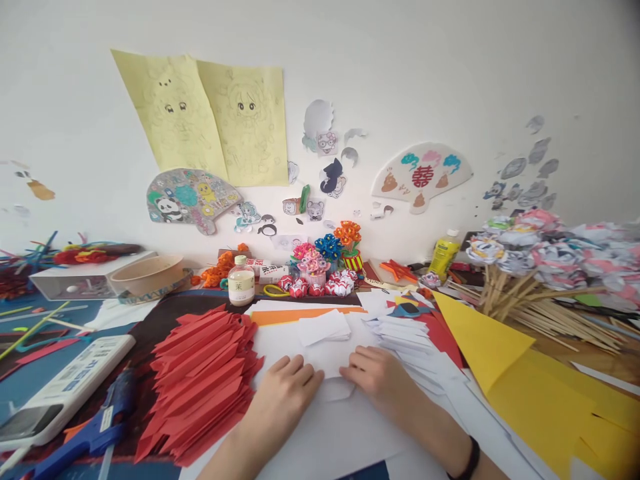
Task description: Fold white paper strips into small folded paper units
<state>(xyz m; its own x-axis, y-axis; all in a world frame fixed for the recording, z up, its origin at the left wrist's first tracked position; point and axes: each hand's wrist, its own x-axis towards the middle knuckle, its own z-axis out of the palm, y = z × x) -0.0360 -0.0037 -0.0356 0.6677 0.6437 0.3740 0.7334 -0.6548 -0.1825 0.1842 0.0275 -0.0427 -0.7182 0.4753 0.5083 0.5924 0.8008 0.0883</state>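
Observation:
Between my two hands lies a small white paper piece, folded along its near edge. My left hand grips its left end, fingers curled. At the right end my right hand pinches it, thumb and fingers together; a dark band circles that wrist. Just beyond is a small stack of white paper slips. Large white sheets lie beneath my hands. To the left spreads a pile of folded red paper strips. Folded white paper strips fan out right of my right hand.
A blue glue gun and white power strip lie at left. Yellow paper covers the right side. Behind stand a bottle, small flower pots, a yellow glue bottle and paper flowers on sticks.

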